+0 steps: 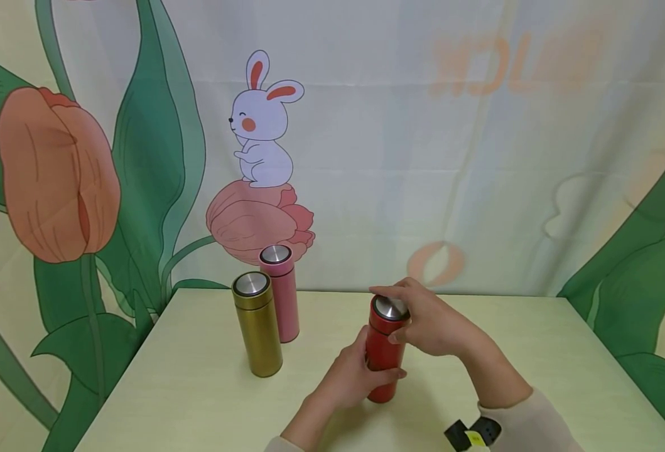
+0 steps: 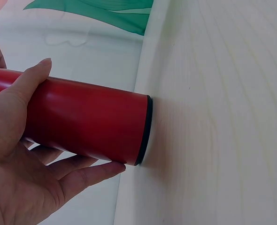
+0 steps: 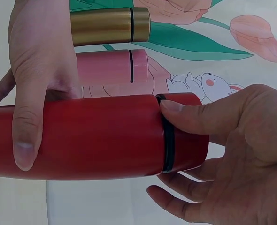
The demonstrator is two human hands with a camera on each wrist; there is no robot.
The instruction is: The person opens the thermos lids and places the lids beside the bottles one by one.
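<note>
A red thermos flask (image 1: 382, 355) stands upright on the table, its silver-topped lid (image 1: 390, 307) still on the body. Low on the body, my left hand (image 1: 355, 375) grips it with thumb and fingers wrapped round. The left wrist view shows the flask's black base ring (image 2: 145, 131) right at the tabletop. My right hand (image 1: 436, 323) holds the lid from the right. In the right wrist view, its thumb (image 3: 195, 112) lies on the lid by the black ring (image 3: 167, 140), and its fingers curl beneath.
To the left stand a gold flask (image 1: 261, 339) and, just behind it, a pink flask (image 1: 287, 307), both upright with lids on. The pale wooden table (image 1: 168, 389) ends at the back against a printed curtain (image 1: 366, 157) with tulips and a rabbit.
</note>
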